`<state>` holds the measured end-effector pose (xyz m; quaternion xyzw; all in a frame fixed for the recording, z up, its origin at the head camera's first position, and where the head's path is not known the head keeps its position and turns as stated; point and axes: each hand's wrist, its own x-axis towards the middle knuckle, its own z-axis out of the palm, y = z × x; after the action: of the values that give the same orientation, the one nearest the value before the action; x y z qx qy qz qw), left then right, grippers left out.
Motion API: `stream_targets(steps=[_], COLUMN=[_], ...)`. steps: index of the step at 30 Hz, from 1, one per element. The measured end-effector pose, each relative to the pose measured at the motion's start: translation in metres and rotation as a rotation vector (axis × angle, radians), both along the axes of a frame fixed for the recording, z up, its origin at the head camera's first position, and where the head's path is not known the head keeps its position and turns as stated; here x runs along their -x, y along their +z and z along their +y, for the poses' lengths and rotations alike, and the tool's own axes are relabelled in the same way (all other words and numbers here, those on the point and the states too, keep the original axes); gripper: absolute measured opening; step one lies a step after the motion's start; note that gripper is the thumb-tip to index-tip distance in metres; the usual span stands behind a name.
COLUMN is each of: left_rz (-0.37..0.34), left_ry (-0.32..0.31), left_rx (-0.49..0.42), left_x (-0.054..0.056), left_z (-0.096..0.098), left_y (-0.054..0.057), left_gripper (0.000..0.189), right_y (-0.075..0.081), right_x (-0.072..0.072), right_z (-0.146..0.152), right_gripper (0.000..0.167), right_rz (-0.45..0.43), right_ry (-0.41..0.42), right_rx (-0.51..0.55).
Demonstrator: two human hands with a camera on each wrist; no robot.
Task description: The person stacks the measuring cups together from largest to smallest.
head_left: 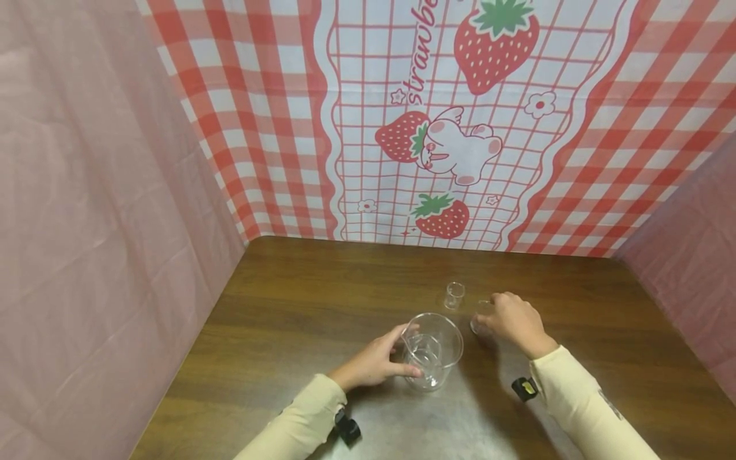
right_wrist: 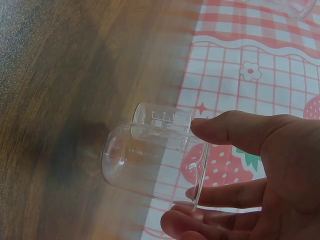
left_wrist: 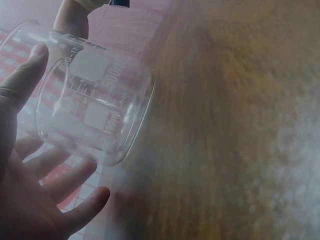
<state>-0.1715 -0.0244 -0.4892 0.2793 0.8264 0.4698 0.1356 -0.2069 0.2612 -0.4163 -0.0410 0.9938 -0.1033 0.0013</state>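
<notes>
My left hand (head_left: 376, 358) holds a large clear glass beaker (head_left: 451, 351), thumb on its near side and fingers on its far side. Inside stands a smaller beaker (left_wrist: 82, 125); white markings, "500ml" among them, show through the glass. My right hand (head_left: 514, 322) grips another clear beaker (right_wrist: 145, 160) by its rim, thumb on one side and fingertips on the other. In the head view that beaker is largely covered by the hand. Just left of it, farther back, the smallest beaker (head_left: 454, 295) stands upright on the table.
All the glassware is on a brown wood-grain table (head_left: 276, 306). A red-and-white strawberry cloth (head_left: 276, 160) hangs along its back edge, with pink cloth (head_left: 115, 191) at the left and right sides. Each sleeve carries a small black wrist device (head_left: 347, 428).
</notes>
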Motion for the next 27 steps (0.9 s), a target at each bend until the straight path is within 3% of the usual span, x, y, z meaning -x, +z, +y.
stream_targets(steps=[27], left_rz=[-0.012], left_ry=[0.004], left_rx=[-0.005], left_x=[0.0003], left_z=[-0.0001], left_y=[-0.0014], left_gripper=[0.081], right_y=[0.0076], right_x=[-0.0035], right_z=[0.0032], right_gripper=[0.056], right_rz=[0.040], right_ry=[0.005], right_rx=[-0.005])
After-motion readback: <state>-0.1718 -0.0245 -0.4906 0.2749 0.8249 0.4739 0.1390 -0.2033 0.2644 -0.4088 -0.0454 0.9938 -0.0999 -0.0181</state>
